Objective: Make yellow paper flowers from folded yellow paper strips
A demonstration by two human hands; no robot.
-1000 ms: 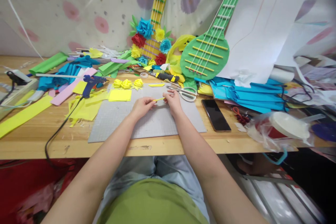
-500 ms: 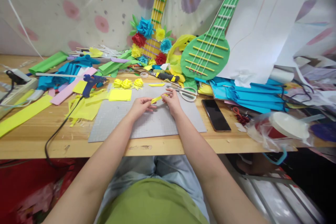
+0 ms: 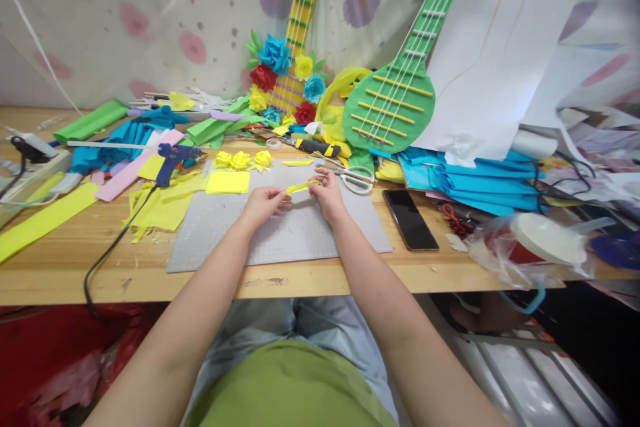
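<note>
Left hand (image 3: 263, 205) and right hand (image 3: 328, 196) nearly closed, I pinch a yellow strip (image 3: 300, 187) near its two ends. I hold it over the gray mat (image 3: 295, 240), left of the scissors (image 3: 344, 173).

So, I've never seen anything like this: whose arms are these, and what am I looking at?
There's no machine here: these are a person's bare arms, seen by a camera worn on their head, looking forward and down. The left hand and right hand hold a thin yellow strip between them, above a grey mat on a wooden table. Around them lie yellow flowers, scissors, a phone and a blue glue gun.
</note>
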